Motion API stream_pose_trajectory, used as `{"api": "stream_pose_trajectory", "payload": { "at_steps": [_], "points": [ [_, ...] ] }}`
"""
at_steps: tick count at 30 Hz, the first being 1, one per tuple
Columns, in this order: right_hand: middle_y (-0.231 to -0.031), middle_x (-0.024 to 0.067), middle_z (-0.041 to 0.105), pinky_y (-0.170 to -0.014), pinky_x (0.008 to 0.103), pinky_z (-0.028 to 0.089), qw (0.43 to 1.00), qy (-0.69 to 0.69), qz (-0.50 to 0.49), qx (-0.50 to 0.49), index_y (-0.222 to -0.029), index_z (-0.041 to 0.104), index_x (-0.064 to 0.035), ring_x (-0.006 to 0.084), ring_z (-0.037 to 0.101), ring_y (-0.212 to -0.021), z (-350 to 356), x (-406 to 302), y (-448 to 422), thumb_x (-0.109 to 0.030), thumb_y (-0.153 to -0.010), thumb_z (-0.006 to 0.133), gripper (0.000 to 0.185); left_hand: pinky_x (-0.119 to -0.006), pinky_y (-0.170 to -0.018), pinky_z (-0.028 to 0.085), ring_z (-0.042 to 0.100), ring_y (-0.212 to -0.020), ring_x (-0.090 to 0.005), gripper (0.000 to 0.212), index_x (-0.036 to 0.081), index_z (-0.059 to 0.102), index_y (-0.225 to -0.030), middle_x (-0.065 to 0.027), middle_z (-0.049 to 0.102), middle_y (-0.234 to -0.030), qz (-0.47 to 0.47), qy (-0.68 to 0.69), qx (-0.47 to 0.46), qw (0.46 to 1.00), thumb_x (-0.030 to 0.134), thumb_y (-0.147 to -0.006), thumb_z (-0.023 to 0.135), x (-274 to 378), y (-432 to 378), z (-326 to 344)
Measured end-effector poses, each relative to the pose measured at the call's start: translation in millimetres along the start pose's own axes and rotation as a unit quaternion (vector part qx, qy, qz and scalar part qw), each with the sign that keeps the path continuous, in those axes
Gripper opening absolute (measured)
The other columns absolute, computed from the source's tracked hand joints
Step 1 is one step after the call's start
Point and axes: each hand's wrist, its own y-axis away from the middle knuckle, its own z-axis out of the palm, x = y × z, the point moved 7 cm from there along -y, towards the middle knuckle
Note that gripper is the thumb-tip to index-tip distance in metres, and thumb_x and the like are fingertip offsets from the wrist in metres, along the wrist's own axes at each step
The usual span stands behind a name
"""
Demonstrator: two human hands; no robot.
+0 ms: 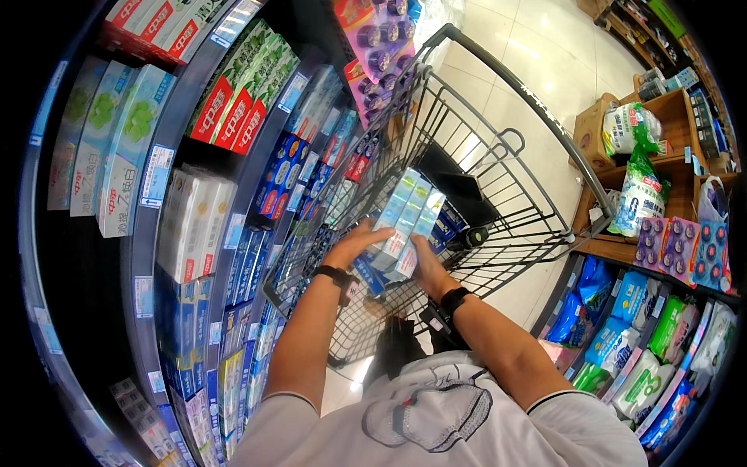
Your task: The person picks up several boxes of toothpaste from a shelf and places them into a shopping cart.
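Note:
Between my two hands, over a wire shopping cart (502, 146), is a stack of light-blue toothpaste boxes (411, 213) standing side by side. My left hand (359, 240) grips the stack's left side, thumb across the lower front. On the right side, my right hand (429, 265) presses against the boxes near their lower end. Beneath them in the cart lie dark blue boxes (446, 225) and a black item (461, 190) that I cannot make out. Both wrists wear black bands with small devices.
Shelves at the left hold toothpaste boxes (131, 152), red-and-green boxes (242, 93) and white boxes (195, 225). Purple blister packs (379, 52) hang beyond the cart. At the right, a wooden display (677, 128) stands above wet-wipe packs (613, 344).

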Motion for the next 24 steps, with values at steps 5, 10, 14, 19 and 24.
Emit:
{"api": "stream_pose_trajectory", "payload": {
  "at_steps": [5,10,14,19,24],
  "points": [
    [-0.123,0.0059,0.060,-0.098,0.0405,0.048,0.999,-0.034,-0.002,0.022,-0.136,0.048,-0.0107,0.0227,0.059,-0.114,-2,-4,14,-0.043,-0.099,0.054,0.050,-0.035,-0.111,0.036,0.046,-0.136,-0.0324,0.105,-0.012,0.033,-0.148,-0.0295,0.047,-0.145,-0.041,-0.092,-0.034,0.994,0.054,-0.080,0.078,21,-9,13],
    [-0.123,0.0065,0.060,-0.097,0.0411,0.049,0.997,-0.034,-0.016,0.063,-0.138,0.046,-0.0104,0.0234,0.059,-0.114,-8,-7,9,-0.039,-0.098,0.057,0.051,-0.036,-0.113,0.033,0.042,-0.139,-0.0343,0.112,-0.012,0.025,-0.151,-0.0307,0.041,-0.149,-0.040,-0.097,-0.035,0.994,0.056,-0.079,0.077,5,-34,7],
    [-0.124,0.0098,0.061,-0.095,0.0417,0.053,0.996,0.001,-0.043,0.075,-0.139,0.045,-0.0063,0.0241,0.063,-0.110,-10,-10,4,-0.036,-0.103,0.048,0.047,-0.036,-0.109,0.038,0.049,-0.132,-0.0323,0.107,-0.014,0.030,-0.146,-0.0296,0.048,-0.142,-0.020,-0.113,-0.022,0.993,0.052,-0.078,0.079,9,-42,4],
    [-0.131,0.0092,0.053,-0.101,0.0405,0.047,0.997,-0.007,-0.024,0.078,-0.146,0.035,-0.0089,0.0253,0.054,-0.119,-9,-9,3,-0.035,-0.095,0.061,0.063,-0.037,-0.109,0.039,0.049,-0.132,-0.0323,0.108,-0.014,0.030,-0.147,-0.0292,0.048,-0.143,-0.037,-0.122,-0.012,0.992,0.053,-0.078,0.079,0,-43,-1],
    [-0.132,0.0117,0.053,-0.100,0.0394,0.047,0.996,0.037,-0.025,0.075,-0.146,0.036,-0.0063,0.0255,0.054,-0.119,-19,-7,-3,-0.033,-0.093,0.063,0.065,-0.038,-0.109,0.038,0.047,-0.134,-0.0310,0.106,-0.009,0.028,-0.151,-0.0266,0.044,-0.147,-0.019,-0.095,-0.021,0.995,0.056,-0.082,0.076,-18,-45,-2]
  ]
}}
